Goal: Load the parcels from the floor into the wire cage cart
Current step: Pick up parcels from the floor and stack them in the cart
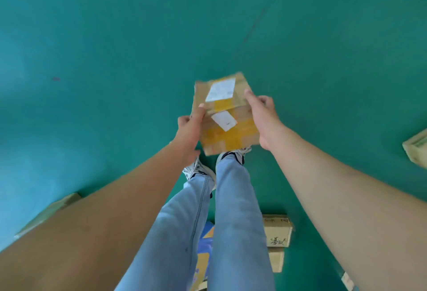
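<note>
While I look down through the head camera, both hands hold one cardboard parcel (pixel 225 112) above the green floor (pixel 115 36), just beyond my shoes (pixel 198 170). My left hand (pixel 190 129) grips its left edge, thumb on top, fingers curled beneath. My right hand (pixel 263 117) clasps its right edge likewise. More parcels lie near: a brown box (pixel 277 230) right of my legs, another (pixel 416 147) far right, one (pixel 50 210) behind my left forearm.

Green floor (pixel 115 36), smooth, with a thin dark line running diagonally across its upper right. Light blue jeans (pixel 233 221), two legs. White trainers (pixel 198 170) with dark trim, standing on the floor.
</note>
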The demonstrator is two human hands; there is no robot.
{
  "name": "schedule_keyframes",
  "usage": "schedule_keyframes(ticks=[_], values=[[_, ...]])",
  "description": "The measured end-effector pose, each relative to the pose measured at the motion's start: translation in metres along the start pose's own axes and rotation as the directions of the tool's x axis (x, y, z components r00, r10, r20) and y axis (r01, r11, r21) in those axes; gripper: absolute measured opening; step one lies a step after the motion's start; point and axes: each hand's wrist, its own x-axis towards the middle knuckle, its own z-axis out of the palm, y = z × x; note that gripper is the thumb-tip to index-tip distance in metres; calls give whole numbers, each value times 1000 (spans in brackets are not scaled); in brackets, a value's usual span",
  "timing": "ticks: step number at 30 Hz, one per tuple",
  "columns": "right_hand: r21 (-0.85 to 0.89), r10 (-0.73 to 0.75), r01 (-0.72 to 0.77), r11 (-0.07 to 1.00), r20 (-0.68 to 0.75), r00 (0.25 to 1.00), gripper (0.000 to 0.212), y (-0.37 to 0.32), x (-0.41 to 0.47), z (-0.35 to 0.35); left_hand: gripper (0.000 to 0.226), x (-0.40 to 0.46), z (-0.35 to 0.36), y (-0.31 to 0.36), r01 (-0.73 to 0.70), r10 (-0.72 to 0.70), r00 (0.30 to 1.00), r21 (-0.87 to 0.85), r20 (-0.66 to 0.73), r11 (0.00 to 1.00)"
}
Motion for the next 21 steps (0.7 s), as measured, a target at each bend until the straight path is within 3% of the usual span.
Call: schedule_keyframes(ticks=[3, 7, 11, 16, 21], values=[[131, 45, -46, 990, 10, 999, 63, -7, -76, -41, 60, -87, 11, 12, -70, 70, 997, -6, 44, 998], [330, 62, -52, 943, -22, 998, 68, -2, -193, -85, 67, -207, 21, 29, -148, 139, 988, 146, 72, 978], [499, 40, -1, 867, -67, 997, 87, 9, -303, -113, 74, -309, 21, 37, -195, 162, 977, 264, 139, 945], [678, 19, 61, 733, -110, 994, 77, 37, -440, -135, 77, -424, 8, 18, -298, 161, 935, 452, 317, 841], [840, 70, 63, 540, -120, 990, 76, 100, -535, -139, 89, -508, 3, -25, -324, 53, 906, 605, 421, 728]])
